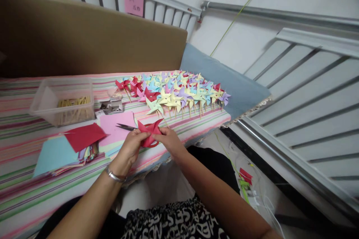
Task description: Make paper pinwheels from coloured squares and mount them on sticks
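Note:
Between both hands is a red paper pinwheel (148, 127), its corners folded in toward the middle. My left hand (134, 141) pinches its left side, with the thumb on the paper. On the other side, my right hand (168, 139) grips the pinwheel's right edge with closed fingers. Scissors (126, 127) lie just behind and below the pinwheel, dark blades pointing left and red handles partly hidden by the paper and hands. Under the blades is a stack of pink paper (114, 129). Many finished pinwheels (174, 99) on sticks lie close together beyond my hands.
A clear plastic bin (45, 101) holds short wooden sticks (74, 108). Beside it sits a small box of metal fasteners (111, 106). Cut paper sheets (56, 153) are piled at left on the striped cloth (17, 198). A cardboard panel (92, 37) stands behind; a white railing (308, 112) is at right.

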Demonstrator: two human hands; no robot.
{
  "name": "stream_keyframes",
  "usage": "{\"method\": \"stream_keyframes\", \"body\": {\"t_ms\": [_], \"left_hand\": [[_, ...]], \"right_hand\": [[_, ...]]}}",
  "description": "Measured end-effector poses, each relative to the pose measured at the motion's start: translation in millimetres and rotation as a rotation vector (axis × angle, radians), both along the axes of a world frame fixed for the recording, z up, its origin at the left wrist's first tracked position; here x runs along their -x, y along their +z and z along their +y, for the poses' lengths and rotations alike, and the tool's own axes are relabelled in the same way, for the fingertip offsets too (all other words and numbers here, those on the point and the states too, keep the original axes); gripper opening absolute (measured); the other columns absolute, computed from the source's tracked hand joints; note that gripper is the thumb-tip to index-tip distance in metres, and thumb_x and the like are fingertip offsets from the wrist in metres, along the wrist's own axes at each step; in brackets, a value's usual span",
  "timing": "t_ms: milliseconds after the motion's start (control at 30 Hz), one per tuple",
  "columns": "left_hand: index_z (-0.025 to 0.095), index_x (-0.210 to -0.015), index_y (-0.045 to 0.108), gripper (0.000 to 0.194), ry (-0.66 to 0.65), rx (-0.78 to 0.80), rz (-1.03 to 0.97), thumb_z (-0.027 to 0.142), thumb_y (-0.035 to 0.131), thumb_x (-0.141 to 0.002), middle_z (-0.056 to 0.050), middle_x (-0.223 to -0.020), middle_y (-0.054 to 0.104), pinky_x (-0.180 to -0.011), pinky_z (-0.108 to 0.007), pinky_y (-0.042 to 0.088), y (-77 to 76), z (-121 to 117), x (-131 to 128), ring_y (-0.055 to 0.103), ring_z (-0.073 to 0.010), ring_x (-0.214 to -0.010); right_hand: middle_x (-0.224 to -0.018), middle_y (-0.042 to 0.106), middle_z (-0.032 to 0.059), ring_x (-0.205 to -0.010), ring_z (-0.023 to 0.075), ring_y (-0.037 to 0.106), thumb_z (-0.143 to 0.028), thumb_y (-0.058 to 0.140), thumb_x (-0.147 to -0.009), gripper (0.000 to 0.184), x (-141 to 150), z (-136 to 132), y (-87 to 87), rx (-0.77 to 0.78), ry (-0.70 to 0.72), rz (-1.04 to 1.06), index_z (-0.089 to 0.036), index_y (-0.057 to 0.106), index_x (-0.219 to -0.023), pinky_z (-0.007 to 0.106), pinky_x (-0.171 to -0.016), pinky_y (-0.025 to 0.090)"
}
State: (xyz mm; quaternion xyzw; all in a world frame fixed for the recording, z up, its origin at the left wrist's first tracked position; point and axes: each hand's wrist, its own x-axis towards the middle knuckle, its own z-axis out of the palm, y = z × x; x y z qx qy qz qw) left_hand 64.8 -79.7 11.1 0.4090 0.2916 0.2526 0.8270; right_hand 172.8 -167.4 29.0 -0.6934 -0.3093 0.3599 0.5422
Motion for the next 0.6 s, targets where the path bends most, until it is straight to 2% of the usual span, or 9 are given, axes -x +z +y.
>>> {"method": "stream_keyframes", "body": {"t_ms": [133,267,367,433,600], "left_hand": [[0.011,-0.064,0.069,0.014,0.008,0.022,-0.017,0.018,0.076,-0.054,-0.005,-0.06,0.067,-0.058,-0.025,0.042,0.2,-5.3,-2.4,0.055,-0.0129,-0.054],[0.012,-0.059,0.066,0.01,0.028,0.017,-0.04,0.017,0.074,-0.055,-0.002,-0.055,0.062,-0.055,-0.025,0.04,-1.3,-7.6,-4.6,0.051,-0.0111,-0.049],[0.013,-0.06,0.066,0.009,0.057,0.01,-0.051,0.017,0.073,-0.056,-0.002,-0.057,0.062,-0.054,-0.024,0.039,-2.3,-5.0,-4.2,0.051,-0.0106,-0.049],[0.012,-0.063,0.067,0.01,0.065,0.002,-0.055,0.018,0.072,-0.057,-0.004,-0.06,0.064,-0.056,-0.025,0.041,-2.7,-2.2,-2.9,0.053,-0.0113,-0.051],[0.012,-0.064,0.069,0.01,0.085,0.002,-0.076,0.019,0.071,-0.057,-0.005,-0.06,0.066,-0.054,-0.026,0.041,-3.5,-0.1,-0.7,0.054,-0.0122,-0.05]], "right_hand": [[-0.052,0.047,-0.0056,-0.054,0.0106,0.04,-0.032,0.061,-0.063,0.016,-3.0,-0.1,-3.3,0.023,0.008,-0.048,-0.018,0.055,-0.056,0.023,-0.054,0.032],[-0.049,0.043,-0.0059,-0.052,0.0103,0.037,-0.032,0.064,-0.061,0.019,-4.6,0.5,-3.7,0.07,-0.01,-0.111,-0.018,0.055,-0.053,0.024,-0.053,0.029],[-0.057,0.053,-0.0038,-0.059,0.0128,0.045,-0.032,0.066,-0.062,0.016,-4.4,0.8,-5.1,0.044,0.01,-0.062,-0.016,0.063,-0.063,0.026,-0.06,0.035],[-0.064,0.06,-0.0014,-0.064,0.0153,0.051,-0.035,0.068,-0.063,0.021,-3.2,-0.1,-6.4,0.033,0.022,-0.004,-0.016,0.068,-0.073,0.028,-0.065,0.038],[-0.067,0.066,0.0018,-0.07,0.0193,0.059,-0.037,0.073,-0.062,0.026,1.7,-3.1,-10.4,0.049,-0.006,0.125,-0.017,0.071,-0.078,0.033,-0.072,0.043]]}}
